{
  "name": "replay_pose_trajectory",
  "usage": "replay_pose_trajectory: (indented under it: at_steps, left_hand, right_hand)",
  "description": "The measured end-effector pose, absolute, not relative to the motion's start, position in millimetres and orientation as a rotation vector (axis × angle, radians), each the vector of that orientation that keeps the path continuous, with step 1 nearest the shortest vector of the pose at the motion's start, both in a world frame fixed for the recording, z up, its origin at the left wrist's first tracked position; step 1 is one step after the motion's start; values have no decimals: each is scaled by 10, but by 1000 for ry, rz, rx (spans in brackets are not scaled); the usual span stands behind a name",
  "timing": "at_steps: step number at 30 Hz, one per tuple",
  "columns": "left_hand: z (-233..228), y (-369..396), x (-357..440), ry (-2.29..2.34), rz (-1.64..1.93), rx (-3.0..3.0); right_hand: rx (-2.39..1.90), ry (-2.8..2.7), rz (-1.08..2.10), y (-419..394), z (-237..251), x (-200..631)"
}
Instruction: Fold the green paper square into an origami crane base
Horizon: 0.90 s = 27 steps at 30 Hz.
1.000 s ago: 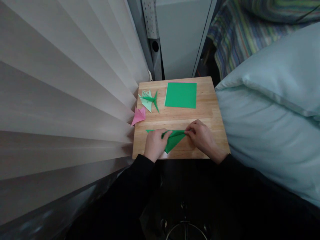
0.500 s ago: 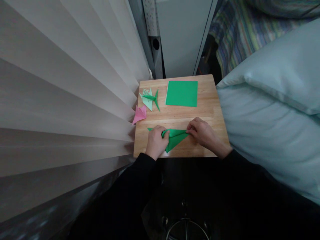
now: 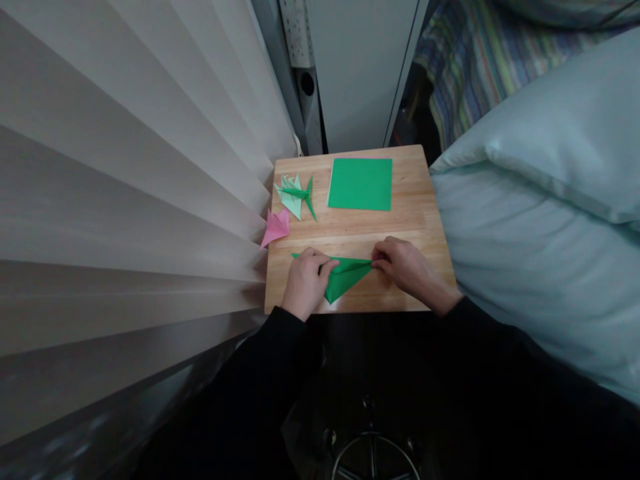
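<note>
Green folded paper triangle (image 3: pixel 345 279) lies flat on the near half of the small light-wood tabletop (image 3: pixel 410 227), between both hands. Left hand (image 3: pixel 304 285) lies on top of its left portion, fingers together and pressing down; this looks like pinning the sheet so it can't slide. Right hand (image 3: pixel 406 265) has fingertips closed on the paper's right tip, apparently pinching or flattening a crease there. Long axis runs left-right, parallel to the near table edge; the straight long edge faces away from the person, and the apex points toward them.

Flat green square paper sheet (image 3: pixel 360 184) sits at the far side of the tabletop, well apart from the hands. Pale-green-and-dark-green folded paper figure (image 3: pixel 296 197) and pink folded paper flower (image 3: pixel 276 227) sit along the left edge, the pink one touching the pleated white curtain (image 3: pixel 125 200). Pale blue pillow (image 3: pixel 540 200) is on the right.
</note>
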<state>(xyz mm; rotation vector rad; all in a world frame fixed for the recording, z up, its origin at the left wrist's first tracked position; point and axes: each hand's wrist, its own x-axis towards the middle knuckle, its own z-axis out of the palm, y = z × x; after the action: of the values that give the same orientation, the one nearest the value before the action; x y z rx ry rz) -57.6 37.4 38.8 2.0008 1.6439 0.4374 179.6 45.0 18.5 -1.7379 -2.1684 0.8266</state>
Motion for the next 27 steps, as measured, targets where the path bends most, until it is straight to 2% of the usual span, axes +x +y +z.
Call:
replay_pose_trajectory:
  at_steps: [6,17,27]
  left_hand:
    - [414,378,-593,1617,451,1816]
    - [313,340,-538,1780,260,2232]
    - [238,305,-487,1853,153,2383]
  right_hand:
    - [-1789,-2149,801,446,215,1782]
    - [-1858,-2006,753,361,170,1632]
    - [-1998,-2037,686,306,302,1505]
